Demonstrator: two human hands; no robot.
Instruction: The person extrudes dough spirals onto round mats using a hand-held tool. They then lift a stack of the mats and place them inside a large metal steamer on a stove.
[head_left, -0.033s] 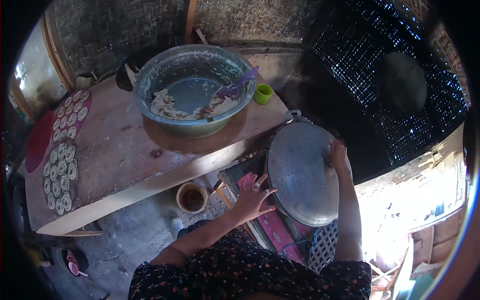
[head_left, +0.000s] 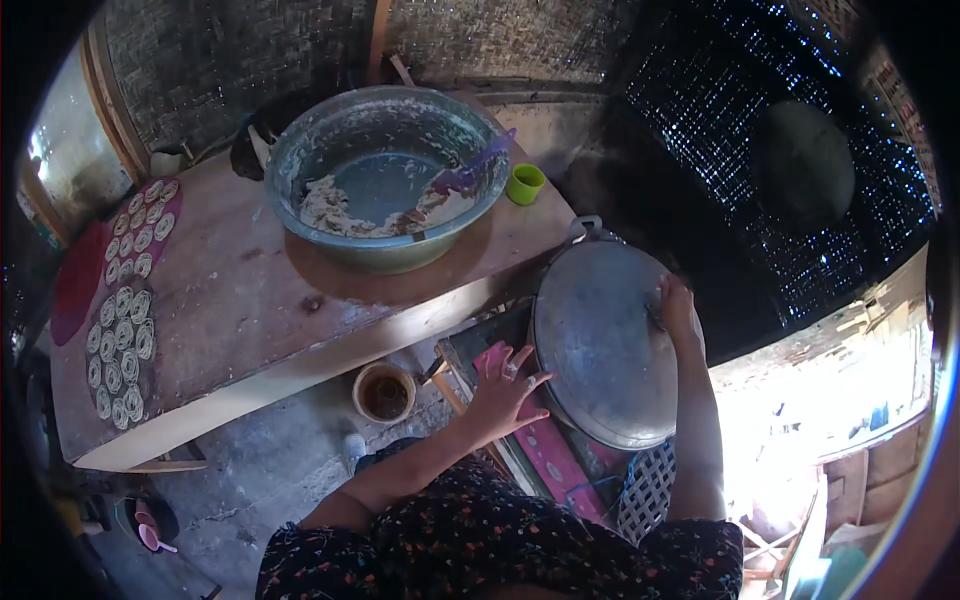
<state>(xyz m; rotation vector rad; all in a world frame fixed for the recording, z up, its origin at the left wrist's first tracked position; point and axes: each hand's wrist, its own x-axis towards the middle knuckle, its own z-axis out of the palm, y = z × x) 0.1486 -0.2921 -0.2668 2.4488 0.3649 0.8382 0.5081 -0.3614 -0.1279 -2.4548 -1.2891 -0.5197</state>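
A big round grey metal pot lid [head_left: 600,340] lies over a wide pot to the right of the table. My right hand [head_left: 677,305] is closed at the lid's right part, where a dark handle partly shows under the fingers. One looped metal pot handle [head_left: 584,229] sticks out at the far side. My left hand [head_left: 500,395] is open, fingers spread and smeared with something whitish. It hovers beside the left rim of the pot, above a pink strip [head_left: 550,460], and holds nothing.
On the wooden table [head_left: 230,300] stand a large basin [head_left: 390,240] with pale dough and a purple scoop [head_left: 485,160], a green cup [head_left: 524,185], and several coiled noodle rounds [head_left: 122,340]. A brown bucket [head_left: 384,392] stands on the floor; a lattice basket [head_left: 645,495] sits near my right forearm.
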